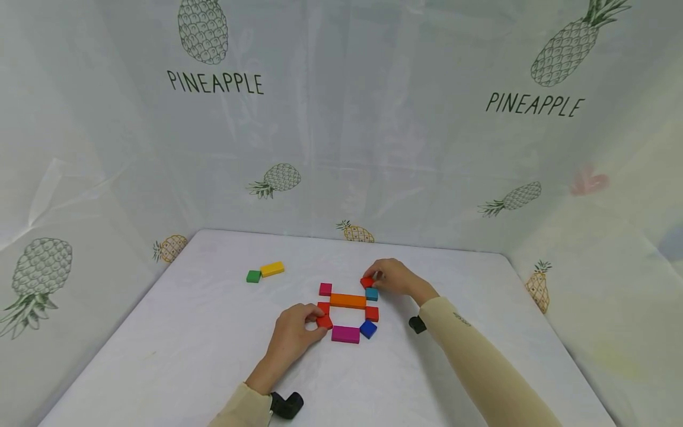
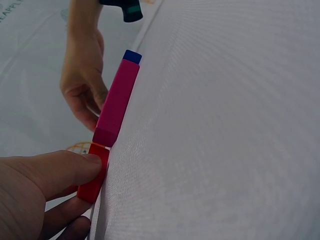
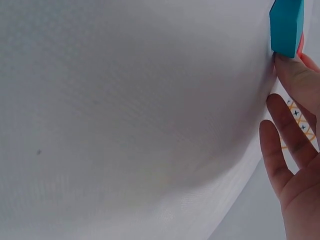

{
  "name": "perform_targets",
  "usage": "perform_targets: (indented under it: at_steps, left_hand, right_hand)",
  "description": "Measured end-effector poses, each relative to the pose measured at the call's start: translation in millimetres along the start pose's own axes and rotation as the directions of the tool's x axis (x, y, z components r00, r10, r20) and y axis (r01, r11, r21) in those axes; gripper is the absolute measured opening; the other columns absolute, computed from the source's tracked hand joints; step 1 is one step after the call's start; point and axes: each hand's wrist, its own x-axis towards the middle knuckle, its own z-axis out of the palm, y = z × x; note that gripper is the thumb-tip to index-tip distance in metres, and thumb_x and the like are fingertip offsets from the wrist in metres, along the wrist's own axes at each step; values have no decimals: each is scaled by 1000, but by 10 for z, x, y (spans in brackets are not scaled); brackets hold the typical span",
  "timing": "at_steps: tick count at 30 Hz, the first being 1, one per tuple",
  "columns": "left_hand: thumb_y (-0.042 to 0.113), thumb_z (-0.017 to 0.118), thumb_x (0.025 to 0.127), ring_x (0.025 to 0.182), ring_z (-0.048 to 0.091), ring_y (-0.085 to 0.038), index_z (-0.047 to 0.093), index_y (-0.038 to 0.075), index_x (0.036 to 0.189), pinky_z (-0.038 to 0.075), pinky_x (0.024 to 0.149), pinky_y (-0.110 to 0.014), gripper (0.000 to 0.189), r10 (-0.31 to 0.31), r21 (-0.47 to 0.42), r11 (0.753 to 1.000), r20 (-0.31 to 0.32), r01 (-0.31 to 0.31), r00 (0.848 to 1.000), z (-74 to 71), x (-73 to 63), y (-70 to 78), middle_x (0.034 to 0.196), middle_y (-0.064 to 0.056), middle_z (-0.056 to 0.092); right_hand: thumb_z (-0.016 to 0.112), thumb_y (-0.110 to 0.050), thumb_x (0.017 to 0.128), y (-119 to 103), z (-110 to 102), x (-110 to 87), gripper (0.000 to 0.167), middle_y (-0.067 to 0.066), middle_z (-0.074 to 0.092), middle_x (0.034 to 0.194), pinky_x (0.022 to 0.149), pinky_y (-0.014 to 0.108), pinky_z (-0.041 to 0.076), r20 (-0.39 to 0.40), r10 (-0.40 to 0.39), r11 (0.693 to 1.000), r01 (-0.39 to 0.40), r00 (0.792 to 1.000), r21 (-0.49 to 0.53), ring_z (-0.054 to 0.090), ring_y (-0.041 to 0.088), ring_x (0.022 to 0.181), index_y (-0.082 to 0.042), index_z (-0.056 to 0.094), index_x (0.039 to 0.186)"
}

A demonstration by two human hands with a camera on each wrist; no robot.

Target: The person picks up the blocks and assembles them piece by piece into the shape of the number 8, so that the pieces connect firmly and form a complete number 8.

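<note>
Several coloured blocks form a ring on the white table. At its near left corner my left hand [image 1: 292, 332] pinches a red block [image 1: 324, 322] between thumb and fingers. In the left wrist view that red block [image 2: 94, 175] meets the end of a magenta block [image 2: 117, 102]. My right hand [image 1: 393, 276] grips another red block [image 1: 366, 282] at the far right, just behind a teal block [image 1: 372, 293]. From the right wrist, the teal block [image 3: 287, 27] mostly hides that red block, with the thumb close below. An orange bar [image 1: 348, 301] spans the ring's far side.
A blue block [image 1: 368, 329] sits turned at the near right corner, below a red block [image 1: 372, 314]. A crimson block [image 1: 325, 289] lies at the far left. Farther off, a green block [image 1: 253, 276] touches a yellow block [image 1: 273, 269]. Pineapple-print sheeting [image 1: 373, 130] surrounds the table.
</note>
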Motion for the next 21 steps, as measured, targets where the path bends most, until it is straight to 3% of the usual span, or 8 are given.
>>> perform_targets:
  at_steps: [21]
  left_hand:
    - [21,91,85,97,63,-17,78,16,110,56,90,-44,28,16,25,1000,-12,-16,1000,10,-3,-8,101,1,72]
  right_hand:
    - [76,-7,99,19,11,11,27,2,72,123,110,48,51,-2,8,1000,-8,1000,-3,61,26,123,-18,78,124]
